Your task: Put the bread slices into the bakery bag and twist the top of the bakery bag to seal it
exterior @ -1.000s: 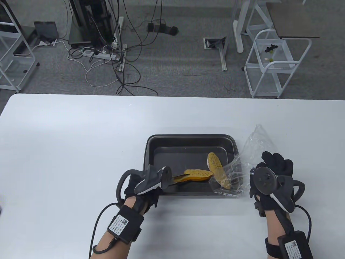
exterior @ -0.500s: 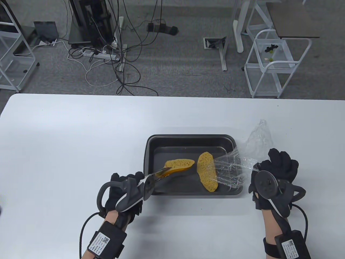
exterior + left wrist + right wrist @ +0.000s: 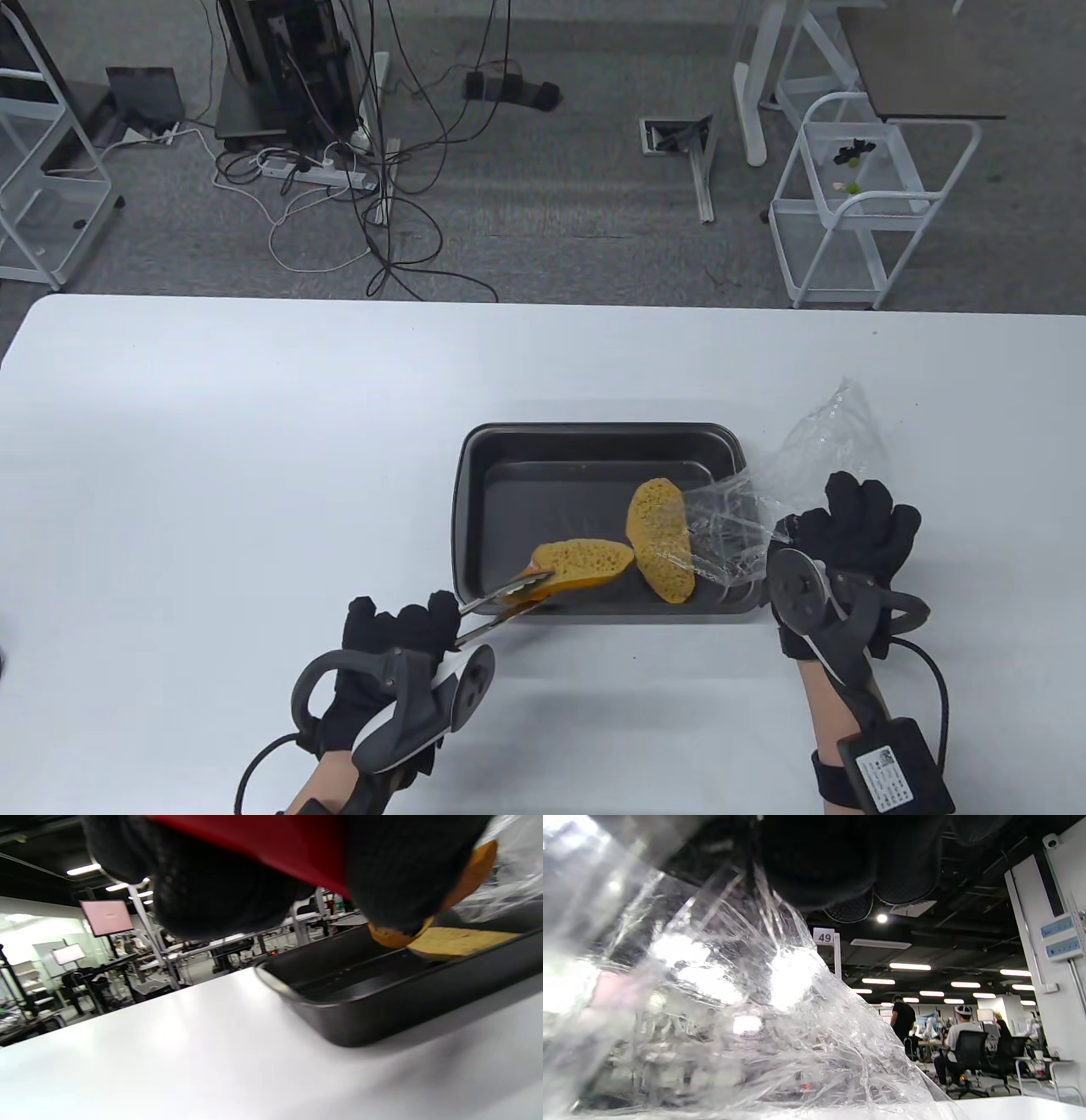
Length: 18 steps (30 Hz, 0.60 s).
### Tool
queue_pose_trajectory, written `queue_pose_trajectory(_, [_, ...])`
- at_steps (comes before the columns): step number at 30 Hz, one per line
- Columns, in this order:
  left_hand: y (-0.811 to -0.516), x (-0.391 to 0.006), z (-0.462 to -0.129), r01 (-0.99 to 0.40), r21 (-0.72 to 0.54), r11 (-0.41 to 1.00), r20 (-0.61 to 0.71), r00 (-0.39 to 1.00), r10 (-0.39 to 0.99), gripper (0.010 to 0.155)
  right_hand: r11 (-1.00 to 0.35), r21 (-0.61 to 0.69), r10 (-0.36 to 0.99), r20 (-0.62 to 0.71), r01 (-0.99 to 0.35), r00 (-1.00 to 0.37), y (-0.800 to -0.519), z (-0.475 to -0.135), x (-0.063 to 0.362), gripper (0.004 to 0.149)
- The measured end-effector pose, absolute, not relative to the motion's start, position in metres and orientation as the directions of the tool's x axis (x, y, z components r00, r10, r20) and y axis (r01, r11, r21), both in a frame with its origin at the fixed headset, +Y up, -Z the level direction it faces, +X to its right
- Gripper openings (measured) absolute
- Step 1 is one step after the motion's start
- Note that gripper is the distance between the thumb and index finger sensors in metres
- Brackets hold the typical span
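My left hand (image 3: pixel 407 637) grips metal tongs (image 3: pixel 501 604) near the table's front edge. The tongs pinch a yellow bread slice (image 3: pixel 585 562) over the front of the dark tray (image 3: pixel 594 435). A second slice (image 3: pixel 657 552) lies in the tray's right part, its right edge under the film at the mouth of the clear bakery bag (image 3: pixel 806 463). My right hand (image 3: pixel 848 531) holds the bag beside the tray's right end. In the left wrist view gloved fingers (image 3: pixel 220 878) hang over the tray (image 3: pixel 382 1005) and bread (image 3: pixel 458 940). The bag (image 3: pixel 755 1018) fills the right wrist view.
White table (image 3: pixel 212 475) stretches left and behind the tray. Beyond the far edge, the floor holds cables (image 3: pixel 339 178) and a white cart (image 3: pixel 865 204). People sit at desks far off in the right wrist view.
My left hand has drawn back toward the front edge with the tongs and their slice. The second slice has tipped from on edge to lying flatter at the bag's mouth.
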<state>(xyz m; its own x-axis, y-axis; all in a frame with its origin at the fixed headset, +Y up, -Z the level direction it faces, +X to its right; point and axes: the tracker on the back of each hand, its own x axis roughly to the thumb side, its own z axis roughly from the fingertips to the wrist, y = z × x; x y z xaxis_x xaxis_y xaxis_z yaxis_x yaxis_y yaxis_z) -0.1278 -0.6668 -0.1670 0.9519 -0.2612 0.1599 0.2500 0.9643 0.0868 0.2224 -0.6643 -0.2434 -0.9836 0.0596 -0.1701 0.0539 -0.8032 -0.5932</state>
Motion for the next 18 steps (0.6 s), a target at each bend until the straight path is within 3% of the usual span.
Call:
queue_pose_trajectory(6, [-0.653,-0.094,-0.168,0.196,-0.008,0.981,0.219,0.957,-0.190,0.071,-0.766,-0.641,0.035,-0.123,0.052,-0.992,-0.664,-0.237,0.207,0.043])
queue_pose_trajectory(18, [-0.642,-0.037,-0.209,0.117,-0.212,0.970,0.163,0.983,-0.083,0.072,-0.769,-0.639,-0.022,0.028,-0.001,-0.999,-0.662,-0.227,0.175,0.043])
